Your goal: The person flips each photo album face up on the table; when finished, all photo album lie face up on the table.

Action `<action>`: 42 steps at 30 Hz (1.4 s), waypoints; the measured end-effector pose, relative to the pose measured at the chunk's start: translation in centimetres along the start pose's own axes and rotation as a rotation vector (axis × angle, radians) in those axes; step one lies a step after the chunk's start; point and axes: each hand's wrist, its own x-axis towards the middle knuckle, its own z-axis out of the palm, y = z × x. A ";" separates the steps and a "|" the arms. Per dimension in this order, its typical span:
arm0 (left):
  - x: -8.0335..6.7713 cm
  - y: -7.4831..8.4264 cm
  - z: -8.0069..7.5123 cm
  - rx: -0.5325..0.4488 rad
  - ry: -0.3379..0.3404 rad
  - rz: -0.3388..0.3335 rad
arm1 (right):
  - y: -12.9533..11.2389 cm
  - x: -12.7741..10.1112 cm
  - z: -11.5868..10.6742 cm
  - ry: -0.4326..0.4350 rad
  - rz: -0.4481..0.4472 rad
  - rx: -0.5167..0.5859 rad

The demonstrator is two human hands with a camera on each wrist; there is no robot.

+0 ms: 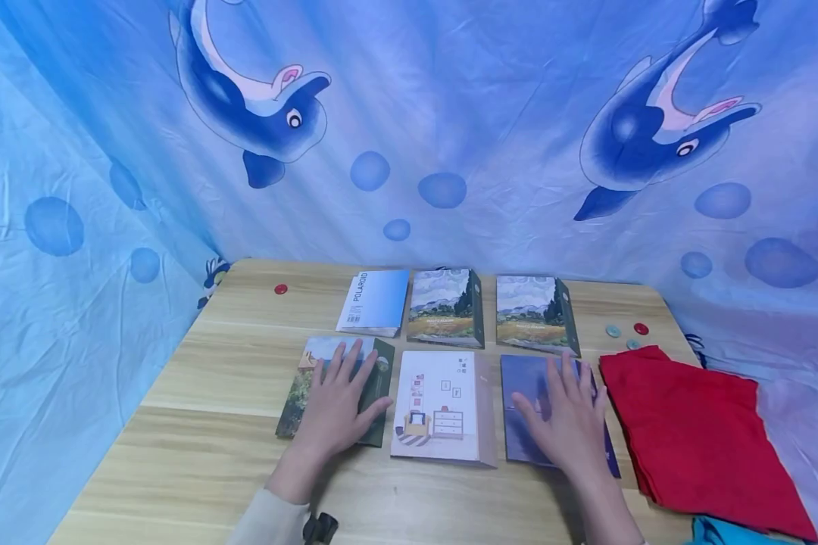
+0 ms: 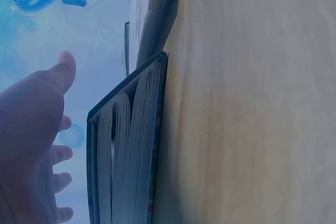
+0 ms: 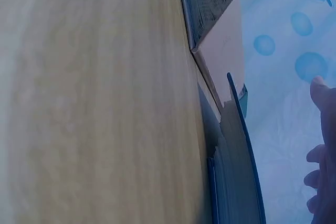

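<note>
Left hand (image 1: 337,405) lies flat, fingers spread, on the green-spined painting book (image 1: 382,378); right hand (image 1: 566,420) lies flat, fingers spread, on the dark blue book (image 1: 521,378). White room-print book (image 1: 439,401) lies between them. Best to press evenly, palms centred, so covers don't slide on the table (image 1: 198,424).

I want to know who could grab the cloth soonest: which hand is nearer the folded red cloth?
The right hand. It lies flat on the dark blue book, just beside the red cloth's left edge. The left hand rests on the green-edged book, two books farther away.
</note>
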 end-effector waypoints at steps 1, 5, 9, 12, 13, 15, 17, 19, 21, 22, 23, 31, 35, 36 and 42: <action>0.0 0.0 0.1 0.003 -0.004 -0.001 | 0.0 0.0 0.0 0.000 -0.002 0.005; 0.1 -0.1 0.3 0.005 -0.014 -0.006 | 0.0 0.0 0.2 0.004 -0.017 0.021; 0.2 -0.2 0.2 0.002 -0.013 -0.012 | 0.0 0.1 0.4 0.007 -0.022 0.019; 0.4 -0.2 0.2 -0.007 -0.011 -0.013 | 0.0 0.2 0.5 0.007 -0.019 0.016; 0.5 -0.2 0.1 -0.020 -0.010 -0.014 | 0.0 0.2 0.4 0.008 -0.018 0.017; 0.7 -0.3 -0.1 -0.066 -0.007 -0.016 | -0.1 0.5 0.3 0.021 -0.015 0.031; 1.3 -0.6 -0.4 -0.132 0.001 -0.020 | -0.2 1.0 0.1 0.034 0.003 0.073; 2.1 -1.2 -0.8 -0.190 0.009 -0.027 | -0.6 1.7 -0.1 0.052 0.020 0.159; 3.2 -1.9 -1.2 -0.239 0.016 -0.034 | -1.2 2.7 -0.2 0.059 0.043 0.258; 3.8 -2.3 -1.5 -0.266 0.015 -0.039 | -1.6 3.2 -0.1 0.059 0.053 0.311; 4.4 -2.7 -1.6 -0.286 0.014 -0.041 | -2.0 3.8 -0.1 0.060 0.057 0.366; 7.8 -5.4 -1.6 -0.466 -0.046 -0.061 | -6.8 8.0 1.7 -0.040 0.030 0.707; 9.0 -5.9 -1.3 -0.504 -0.060 -0.068 | -9.0 10.4 3.2 -0.161 0.091 0.806; 9.3 -6.0 -1.2 -0.509 -0.062 -0.070 | -9.5 11.0 3.7 -0.197 0.112 0.827; 11.4 -6.6 -0.8 -0.567 -0.099 -0.142 | -11.7 13.7 6.6 -0.345 0.154 0.947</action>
